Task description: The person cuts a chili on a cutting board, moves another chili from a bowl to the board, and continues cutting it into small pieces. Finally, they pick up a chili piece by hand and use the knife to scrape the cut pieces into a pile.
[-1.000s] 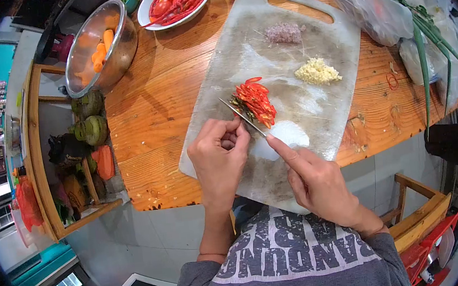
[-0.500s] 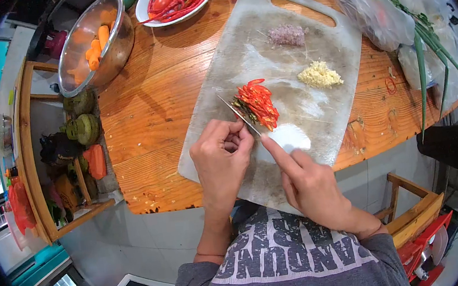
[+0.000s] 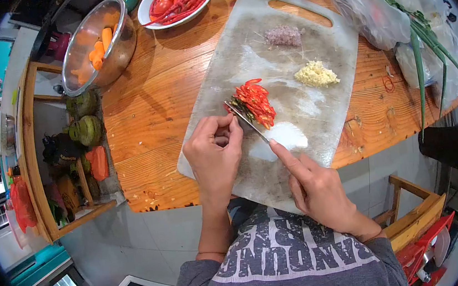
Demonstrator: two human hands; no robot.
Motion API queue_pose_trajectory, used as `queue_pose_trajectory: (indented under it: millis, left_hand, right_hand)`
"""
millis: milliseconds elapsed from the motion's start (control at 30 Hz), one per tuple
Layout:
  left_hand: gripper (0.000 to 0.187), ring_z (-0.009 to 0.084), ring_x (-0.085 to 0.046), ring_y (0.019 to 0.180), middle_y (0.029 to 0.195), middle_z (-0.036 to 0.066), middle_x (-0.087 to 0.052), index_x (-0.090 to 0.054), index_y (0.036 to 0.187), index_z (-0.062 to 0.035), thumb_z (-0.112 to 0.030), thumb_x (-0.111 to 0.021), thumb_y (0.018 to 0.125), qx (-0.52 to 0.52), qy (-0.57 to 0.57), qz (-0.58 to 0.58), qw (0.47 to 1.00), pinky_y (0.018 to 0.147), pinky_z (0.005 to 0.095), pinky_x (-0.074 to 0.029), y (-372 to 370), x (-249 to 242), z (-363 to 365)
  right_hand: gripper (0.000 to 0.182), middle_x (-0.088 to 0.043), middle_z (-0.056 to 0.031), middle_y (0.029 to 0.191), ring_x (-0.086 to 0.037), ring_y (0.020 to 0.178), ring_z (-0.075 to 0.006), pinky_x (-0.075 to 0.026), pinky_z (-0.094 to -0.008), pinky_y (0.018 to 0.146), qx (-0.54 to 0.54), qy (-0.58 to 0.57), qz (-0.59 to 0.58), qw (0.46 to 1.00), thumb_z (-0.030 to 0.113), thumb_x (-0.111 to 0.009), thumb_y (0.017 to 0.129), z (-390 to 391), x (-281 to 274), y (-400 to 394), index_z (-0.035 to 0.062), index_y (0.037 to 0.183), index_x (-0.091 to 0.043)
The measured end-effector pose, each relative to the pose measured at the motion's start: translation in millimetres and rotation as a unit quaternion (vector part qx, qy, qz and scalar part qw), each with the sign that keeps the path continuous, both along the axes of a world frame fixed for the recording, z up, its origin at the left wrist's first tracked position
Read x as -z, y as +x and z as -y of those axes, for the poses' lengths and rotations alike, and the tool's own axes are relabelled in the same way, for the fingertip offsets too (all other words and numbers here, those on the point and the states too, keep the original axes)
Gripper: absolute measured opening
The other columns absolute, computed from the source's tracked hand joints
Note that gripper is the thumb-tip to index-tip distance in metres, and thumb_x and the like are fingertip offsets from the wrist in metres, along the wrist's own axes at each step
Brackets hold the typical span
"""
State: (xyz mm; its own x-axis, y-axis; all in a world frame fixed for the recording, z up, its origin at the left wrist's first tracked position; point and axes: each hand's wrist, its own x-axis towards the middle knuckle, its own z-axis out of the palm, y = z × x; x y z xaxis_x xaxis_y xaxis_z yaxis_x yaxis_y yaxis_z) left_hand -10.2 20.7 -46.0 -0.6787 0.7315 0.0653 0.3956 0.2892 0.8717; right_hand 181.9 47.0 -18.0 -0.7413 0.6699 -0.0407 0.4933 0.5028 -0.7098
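Note:
My right hand (image 3: 318, 188) grips a knife (image 3: 250, 125), its index finger stretched along the top of the blade. Thumb and fingers of my left hand (image 3: 214, 149) pinch together beside the blade's tip, where a small bit of red chili shows; most of what they hold is hidden. Against the far side of the blade lies a heap of sliced red chilies (image 3: 256, 101), with darker greenish slices at its left. All this is on a worn white cutting board (image 3: 217, 83). Minced garlic (image 3: 316, 74) and chopped shallot (image 3: 283, 36) sit in separate piles farther up the board.
A metal bowl of carrots (image 3: 68, 76) stands at the table's back left. Near it is a white bowl (image 3: 142, 11) with red chilies and tomatoes. Plastic bags (image 3: 395, 25) and green onions (image 3: 424, 38) lie at the right. A wooden shelf (image 3: 32, 158) holds vegetables at left.
My left hand has shifted slightly left, still pinched. The knife has turned a little, its tip now nearer the left fingertips, and my right hand has drawn slightly down and right.

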Motion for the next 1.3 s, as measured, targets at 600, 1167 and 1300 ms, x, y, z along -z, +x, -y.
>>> queue_pose_trajectory:
  millis: [600,1167,1300]
  left_hand:
    - [0.012,0.0103,-0.066,0.062,0.081,0.008,-0.070,-0.074,0.092,0.0043,-0.001,-0.074,0.082,0.048,-0.029,-0.042,0.998,0.057,0.0240,-0.051,-0.9,-12.4,2.4]
    - [0.009,0.0191,-0.065,0.058,0.081,0.010,-0.065,-0.070,0.089,0.0016,-0.001,-0.074,0.081,0.066,0.005,-0.076,0.995,0.053,0.0294,-0.051,0.6,-4.7,4.6]
    - [0.009,0.0168,-0.066,0.059,0.080,0.010,-0.067,-0.070,0.089,0.0021,-0.002,-0.074,0.082,0.031,0.008,-0.053,0.998,0.054,0.0271,-0.053,4.4,-1.3,3.7]
  right_hand:
    - [0.067,-0.053,-0.0121,0.073,-0.059,0.054,-0.0309,-0.052,-0.0432,0.052,-0.002,0.000,-0.061,0.998,0.000,-0.061,0.085,-10.9,10.6,-9.7,0.0148,0.149,-0.046]
    - [0.075,-0.056,-0.0151,0.083,-0.061,0.053,-0.0329,-0.054,-0.0434,0.050,-0.013,0.077,0.010,0.997,0.003,-0.064,0.084,-11.0,16.3,-44.8,0.0167,0.153,-0.039]
    - [0.073,-0.055,-0.0143,0.082,-0.062,0.055,-0.0330,-0.054,-0.0434,0.051,-0.008,0.055,0.022,0.998,0.003,-0.063,0.085,-3.6,11.3,-26.0,0.0167,0.153,-0.039]
